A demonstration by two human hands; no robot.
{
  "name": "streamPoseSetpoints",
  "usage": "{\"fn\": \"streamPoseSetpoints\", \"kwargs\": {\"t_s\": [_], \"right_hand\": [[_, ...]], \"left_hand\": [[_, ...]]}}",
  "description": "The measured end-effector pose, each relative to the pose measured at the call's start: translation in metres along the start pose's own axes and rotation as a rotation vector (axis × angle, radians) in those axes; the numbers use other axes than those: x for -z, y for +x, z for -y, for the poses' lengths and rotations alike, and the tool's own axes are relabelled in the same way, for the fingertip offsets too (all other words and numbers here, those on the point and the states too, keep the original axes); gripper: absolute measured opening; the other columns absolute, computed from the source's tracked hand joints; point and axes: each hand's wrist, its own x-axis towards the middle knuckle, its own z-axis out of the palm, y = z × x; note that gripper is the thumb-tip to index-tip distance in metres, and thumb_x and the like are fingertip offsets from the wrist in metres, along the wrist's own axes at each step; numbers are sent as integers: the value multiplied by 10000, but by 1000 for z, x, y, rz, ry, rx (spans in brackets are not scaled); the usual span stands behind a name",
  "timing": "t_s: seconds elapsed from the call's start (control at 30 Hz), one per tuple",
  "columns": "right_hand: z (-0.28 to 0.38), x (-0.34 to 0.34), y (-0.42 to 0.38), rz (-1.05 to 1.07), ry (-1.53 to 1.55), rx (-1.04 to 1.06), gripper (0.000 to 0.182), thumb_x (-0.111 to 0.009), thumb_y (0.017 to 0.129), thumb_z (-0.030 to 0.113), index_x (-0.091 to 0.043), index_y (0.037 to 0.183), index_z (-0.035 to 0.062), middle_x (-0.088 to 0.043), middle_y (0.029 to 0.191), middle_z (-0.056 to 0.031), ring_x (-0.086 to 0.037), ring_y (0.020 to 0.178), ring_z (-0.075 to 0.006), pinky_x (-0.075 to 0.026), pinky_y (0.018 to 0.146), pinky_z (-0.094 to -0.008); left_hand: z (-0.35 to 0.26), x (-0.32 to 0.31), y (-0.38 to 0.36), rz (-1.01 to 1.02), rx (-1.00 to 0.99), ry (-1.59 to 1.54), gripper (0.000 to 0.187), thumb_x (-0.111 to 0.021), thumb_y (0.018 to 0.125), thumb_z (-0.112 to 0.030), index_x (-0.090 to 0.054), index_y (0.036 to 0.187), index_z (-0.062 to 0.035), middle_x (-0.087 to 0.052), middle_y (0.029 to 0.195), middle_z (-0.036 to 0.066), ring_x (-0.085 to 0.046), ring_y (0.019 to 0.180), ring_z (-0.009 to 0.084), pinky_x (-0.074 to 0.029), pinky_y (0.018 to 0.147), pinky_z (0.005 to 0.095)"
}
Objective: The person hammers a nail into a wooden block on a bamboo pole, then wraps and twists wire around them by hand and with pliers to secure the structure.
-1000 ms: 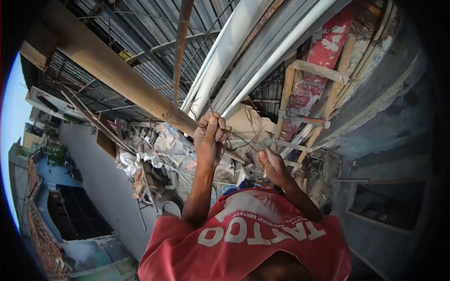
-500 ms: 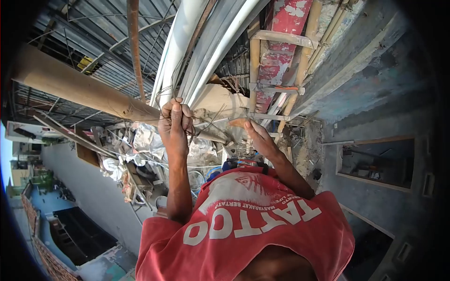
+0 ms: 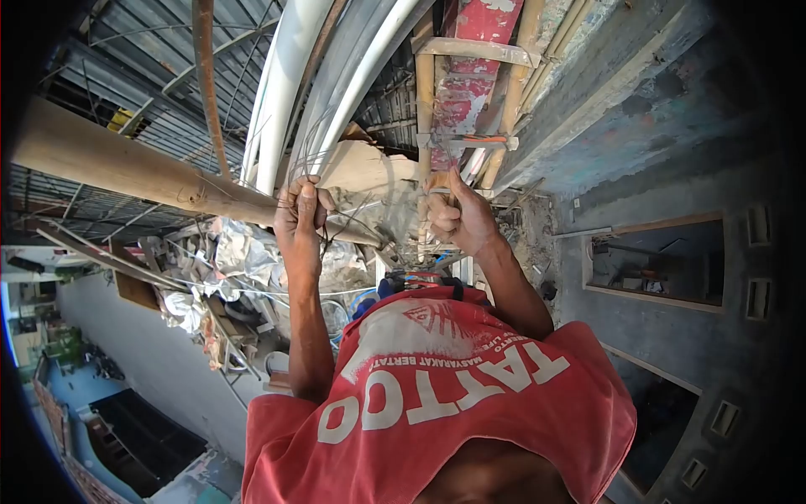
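My left hand [image 3: 302, 217] is closed around a bundle of thin, dark wires [image 3: 357, 206], whose loose ends fan out above and to the right of the fingers. To the right, my right hand [image 3: 462, 217] has its fingers curled and its thumb raised beside the index finger. Whatever sits between that thumb and finger is too fine to make out. Just beyond the right hand, a tool with orange handles [image 3: 491, 139] lies across a rung of the bamboo ladder [image 3: 426, 92].
A thick bamboo pole [image 3: 126, 172] crosses at the left, below corrugated roofing. White pipes [image 3: 281, 92] run up ahead of me. Sacks and debris [image 3: 248, 252] lie beneath the pole. A grey wall with a window opening [image 3: 655, 265] stands at the right.
My right hand has gone from stretched fingers to curled fingers with the thumb up. My left hand keeps its hold on the wires. The whole view has shifted slightly.
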Motion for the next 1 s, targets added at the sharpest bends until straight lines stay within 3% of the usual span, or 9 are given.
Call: {"fn": "streamPoseSetpoints", "kwargs": {"t_s": [0.1, 0.17, 0.23, 0.3, 0.4, 0.5, 0.63, 0.93, 1.0], "right_hand": [[2, -4, 6, -84, 49, -2, 415, -293, 972, 442, -502, 993, 84, -294, 544, 48, -247, 432, -72, -220, 419, -234], [-1, 2, 12, -16, 184, 197, 394, -300, 975, 414, -511, 929, 85, -317, 564, 46, -280, 458, -78, -264, 458, -238], [4, -40, 21, -313, 191, 326, 392, -326, 971, 404, -511, 868, 73, -410, 648, -2, -374, 535, -107, -338, 549, -252], [8, -41, 25, -412, -100, 380, 400, -323, 974, 402, -501, 857, 63, -444, 667, -28, -402, 546, -139, -358, 548, -271], [13, -31, 21, -192, -78, 264, 415, -326, 970, 406, -506, 874, 44, -484, 691, -47, -431, 557, -161, -376, 542, -292], [10, -36, 25, -91, -23, 376, 404, -354, 964, 392, -521, 926, 26, -520, 719, -68, -472, 573, -171, -392, 537, -301], [9, -37, 29, -89, 26, 387, 393, -370, 966, 362, -530, 992, 4, -560, 757, -94, -526, 616, -192, -420, 556, -310], [-1, -27, 22, -301, -409, 524, 419, -363, 977, 328, -518, 1089, -45, -628, 866, -146, -594, 766, -181, -453, 691, -281], [-4, -38, 20, -278, -742, 420, 418, -379, 976, 327, -535, 1107, -38, -635, 938, -141, -602, 840, -159, -455, 752, -271]], "left_hand": [[2, -4, -1, 51, 41, -25, 198, -504, 938, -193, -555, 1016, -19, -537, 686, 10, -326, 535, 33, -242, 485, 174], [7, -3, -1, 64, 77, -59, 210, -516, 931, -202, -552, 1033, -22, -545, 688, 5, -323, 531, 29, -236, 479, 170], [12, -4, -1, 61, 106, -144, 218, -522, 927, -211, -551, 1039, -27, -537, 681, -1, -324, 530, 30, -227, 460, 166], [11, -7, -2, 52, 173, -231, 216, -515, 929, -222, -562, 1035, -39, -493, 644, -24, -313, 511, 29, -209, 422, 169], [13, -8, -3, 60, 180, -294, 230, -510, 932, -235, -573, 1026, -35, -475, 626, -31, -310, 507, 28, -208, 433, 170], [10, -9, -1, 46, 175, -230, 243, -510, 931, -238, -581, 1015, -21, -468, 615, -29, -314, 509, 30, -223, 457, 176], [10, -10, 1, 5, 179, -260, 252, -528, 916, -243, -582, 1006, -14, -493, 622, -5, -348, 529, 47, -264, 495, 197], [11, 6, 4, -7, 223, -428, 205, -527, 912, -222, -515, 998, -36, -603, 750, 105, -440, 576, 78, -372, 526, 200], [11, 4, 4, 2, 225, -447, 198, -528, 912, -219, -512, 996, -40, -607, 757, 106, -446, 577, 80, -373, 526, 201]]}}
